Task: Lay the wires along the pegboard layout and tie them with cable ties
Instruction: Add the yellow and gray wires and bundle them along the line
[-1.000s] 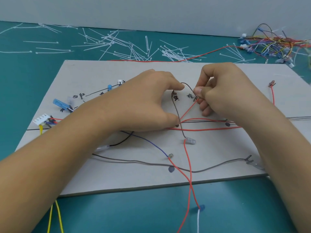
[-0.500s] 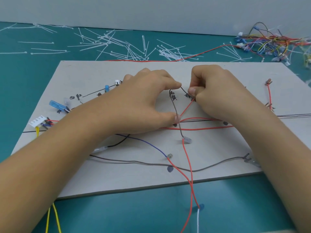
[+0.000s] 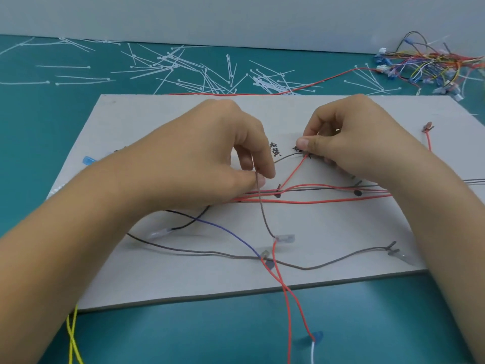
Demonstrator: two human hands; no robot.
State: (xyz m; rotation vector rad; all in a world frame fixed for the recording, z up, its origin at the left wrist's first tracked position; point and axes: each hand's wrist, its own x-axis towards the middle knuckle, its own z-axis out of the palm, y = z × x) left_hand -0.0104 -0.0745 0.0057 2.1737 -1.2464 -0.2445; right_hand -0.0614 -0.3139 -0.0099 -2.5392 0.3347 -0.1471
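grey wire point(image 3: 263, 216) is running near-to-far up the middle of the pegboard point(image 3: 162, 279) from its clear connector point(image 3: 285, 237); your left hand point(image 3: 210, 158) is pinching it, and it is arcing rightward to your right hand point(image 3: 354, 143), which seemingly is pinching it too.

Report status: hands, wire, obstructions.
Left hand pinches grey wire. Right hand pinches where it meets a red wire. Grey wire crosses red bundle on board; cable ties loose beyond.
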